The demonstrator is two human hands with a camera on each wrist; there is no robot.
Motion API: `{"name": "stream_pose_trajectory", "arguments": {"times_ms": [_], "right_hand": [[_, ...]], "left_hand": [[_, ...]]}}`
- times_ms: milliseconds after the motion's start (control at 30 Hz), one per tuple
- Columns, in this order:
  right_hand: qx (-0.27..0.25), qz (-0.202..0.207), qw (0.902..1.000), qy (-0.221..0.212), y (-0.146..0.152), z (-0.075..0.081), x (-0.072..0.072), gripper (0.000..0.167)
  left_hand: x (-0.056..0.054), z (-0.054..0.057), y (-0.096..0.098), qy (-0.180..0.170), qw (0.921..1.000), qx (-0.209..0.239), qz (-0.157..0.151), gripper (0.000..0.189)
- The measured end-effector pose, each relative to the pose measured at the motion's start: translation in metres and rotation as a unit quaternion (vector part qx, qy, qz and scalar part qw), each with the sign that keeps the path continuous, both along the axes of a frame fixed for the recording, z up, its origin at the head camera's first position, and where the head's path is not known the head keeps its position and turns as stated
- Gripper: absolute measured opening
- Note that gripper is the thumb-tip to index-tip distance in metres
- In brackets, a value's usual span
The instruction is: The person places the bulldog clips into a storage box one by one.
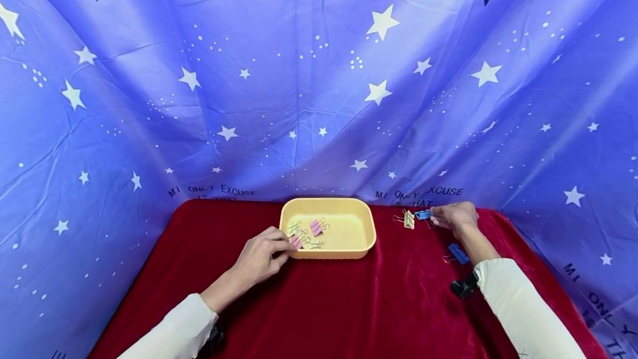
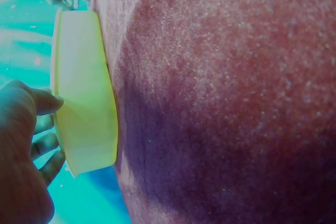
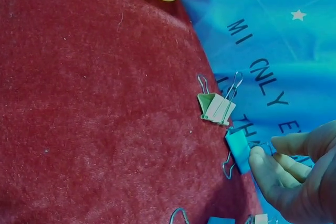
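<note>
My left hand (image 1: pixel 262 252) grips the left front corner of a yellow tray (image 1: pixel 344 255), thumb at the outer wall and the other fingers behind the rim (image 2: pixel 54 66). Inside the tray, by those fingertips, lie a pink binder clip (image 1: pixel 317 228), a second pink one and several pale green and yellow clips. At the table's back right, my right hand (image 1: pixel 456 217) pinches a blue binder clip (image 3: pixel 239 149) by its wire handle. Just left of that clip stands a pale yellow binder clip (image 3: pixel 218 109), handles up.
Another blue binder clip (image 1: pixel 458 254) lies on the red cloth (image 1: pixel 349 309) in front of my right hand. A pale clip (image 3: pixel 260 219) shows at the bottom of the right wrist view. Behind the table hangs a blue star-patterned curtain (image 1: pixel 279 93).
</note>
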State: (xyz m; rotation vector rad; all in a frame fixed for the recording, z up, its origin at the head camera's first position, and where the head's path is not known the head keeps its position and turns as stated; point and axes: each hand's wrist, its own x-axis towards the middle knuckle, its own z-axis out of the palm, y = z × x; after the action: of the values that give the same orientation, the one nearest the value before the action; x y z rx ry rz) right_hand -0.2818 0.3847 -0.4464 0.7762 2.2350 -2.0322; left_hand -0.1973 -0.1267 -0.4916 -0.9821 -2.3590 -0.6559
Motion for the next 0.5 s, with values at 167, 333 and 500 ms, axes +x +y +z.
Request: {"name": "stream_pose_trajectory", "arguments": {"times_ms": [167,333,500], "right_hand": [[-0.061,-0.032,0.9976,-0.003,0.003,-0.002,-0.001,0.018],[-0.142,-0.035,0.9893,-0.008,0.005,-0.001,0.000,0.038],[-0.208,0.005,0.9778,-0.022,0.011,0.005,0.002,0.050]], "left_hand": [[0.000,0.000,0.000,0.001,1.0000,0.001,-0.001,0.025],[0.000,0.000,0.001,-0.002,1.0000,-0.001,0.001,0.025],[0.000,0.000,0.002,-0.003,1.0000,0.001,-0.001,0.024]]}}
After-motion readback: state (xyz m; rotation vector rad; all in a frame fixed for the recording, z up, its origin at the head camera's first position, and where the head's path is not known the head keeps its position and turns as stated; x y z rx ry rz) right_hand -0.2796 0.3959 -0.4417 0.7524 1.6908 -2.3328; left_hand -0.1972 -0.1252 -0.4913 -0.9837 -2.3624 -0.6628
